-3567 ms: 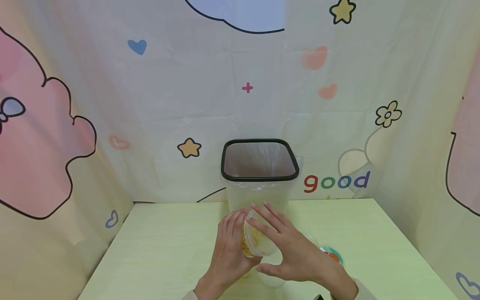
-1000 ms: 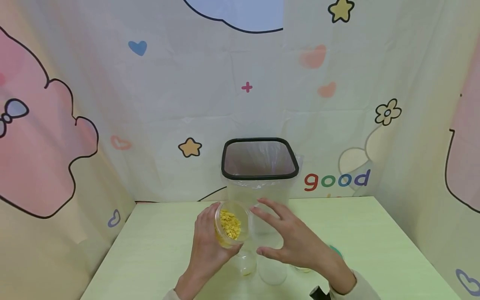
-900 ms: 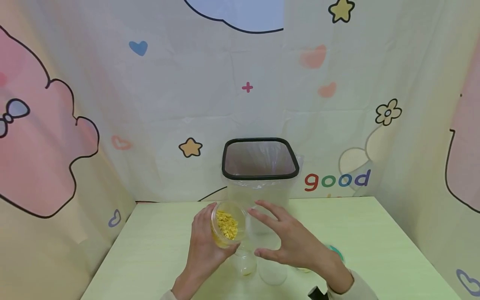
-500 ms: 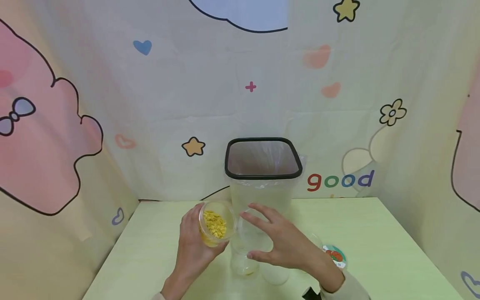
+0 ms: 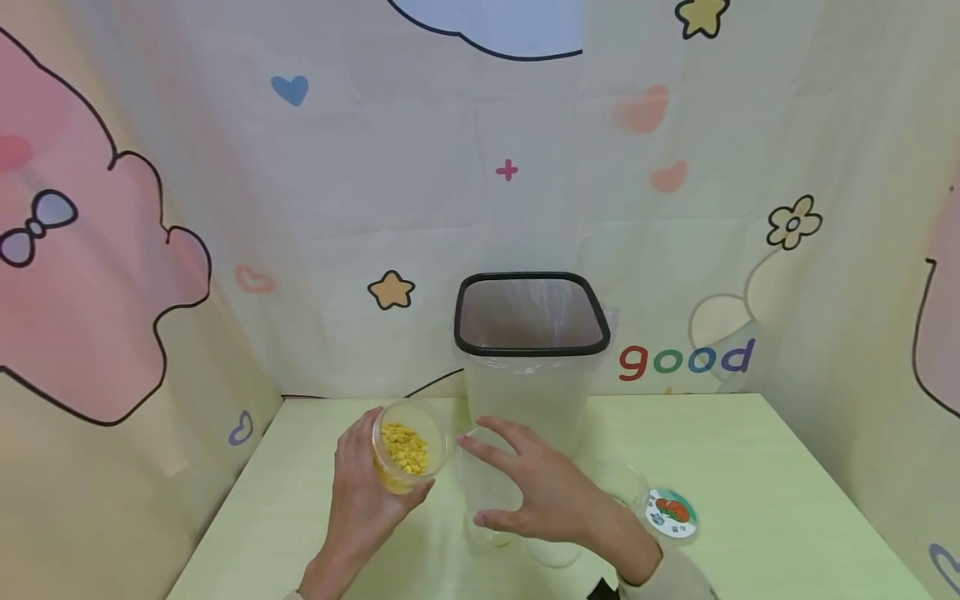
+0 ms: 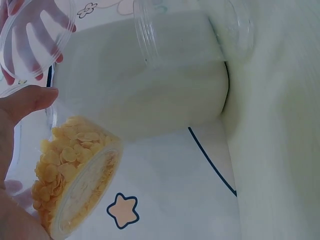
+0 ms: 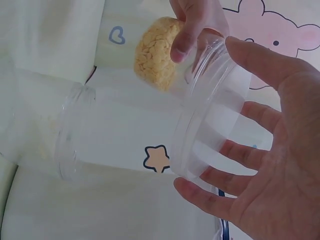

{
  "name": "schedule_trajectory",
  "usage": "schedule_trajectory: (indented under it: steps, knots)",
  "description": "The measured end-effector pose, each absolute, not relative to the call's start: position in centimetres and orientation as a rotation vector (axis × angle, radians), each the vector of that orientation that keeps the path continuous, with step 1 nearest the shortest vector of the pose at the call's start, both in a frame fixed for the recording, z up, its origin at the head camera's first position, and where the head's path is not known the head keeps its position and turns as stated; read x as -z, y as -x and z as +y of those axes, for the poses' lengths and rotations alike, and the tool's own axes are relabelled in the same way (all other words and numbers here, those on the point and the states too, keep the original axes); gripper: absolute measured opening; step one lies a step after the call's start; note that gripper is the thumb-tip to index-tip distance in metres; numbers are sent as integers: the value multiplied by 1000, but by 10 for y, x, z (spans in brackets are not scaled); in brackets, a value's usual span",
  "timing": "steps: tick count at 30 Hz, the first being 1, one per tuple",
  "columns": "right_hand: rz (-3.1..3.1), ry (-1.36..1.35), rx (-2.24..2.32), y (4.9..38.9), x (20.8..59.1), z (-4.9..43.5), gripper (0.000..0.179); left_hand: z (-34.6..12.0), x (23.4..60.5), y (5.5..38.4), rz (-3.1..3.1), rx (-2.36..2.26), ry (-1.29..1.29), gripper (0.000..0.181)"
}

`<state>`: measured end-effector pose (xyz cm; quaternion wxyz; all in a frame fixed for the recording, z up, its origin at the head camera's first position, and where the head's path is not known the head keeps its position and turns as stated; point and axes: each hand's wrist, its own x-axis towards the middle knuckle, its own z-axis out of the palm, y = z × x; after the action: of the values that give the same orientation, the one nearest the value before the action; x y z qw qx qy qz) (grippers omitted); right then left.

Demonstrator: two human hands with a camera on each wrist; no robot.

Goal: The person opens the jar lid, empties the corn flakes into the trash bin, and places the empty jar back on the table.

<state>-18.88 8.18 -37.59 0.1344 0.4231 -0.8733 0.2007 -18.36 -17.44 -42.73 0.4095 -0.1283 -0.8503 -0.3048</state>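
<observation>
In the head view my left hand (image 5: 367, 483) grips a clear plastic jar (image 5: 405, 467) around its side. Its mouth is uncovered and tilted toward me and to the right. Yellow flakes (image 5: 405, 448), which look like cornflakes, fill its lower part. My right hand (image 5: 551, 487) stands to the right of the jar and holds a clear round lid (image 7: 212, 115) by the edge between thumb and fingers. Lid and jar are apart. Below the right hand a second clear jar (image 5: 491, 533), with only a few bits visible in it, stands on the table, partly hidden.
A tall bin with a black rim (image 5: 532, 352) and a plastic liner stands behind the hands. On the table (image 5: 750, 467) lie a clear disc (image 5: 555, 553), another clear round container (image 5: 618, 477) and a round label-topped piece (image 5: 671, 512) at the right. A printed curtain hangs behind.
Earlier the hands were together, with the clear lid against the jar's mouth. The lid has come away in my right hand. Both hands have shifted left, the jar farther, widening the gap.
</observation>
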Motion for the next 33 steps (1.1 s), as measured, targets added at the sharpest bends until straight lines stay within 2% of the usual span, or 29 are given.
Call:
schedule_trajectory:
  steps: [22,33]
  knots:
    - [-2603,-1316,-443,186,398,45,82,-219,430,175,-2215,806,141,115]
    - [-2599,-1350,-345,183,409,26,80,-236,427,174,-2192,768,141,115]
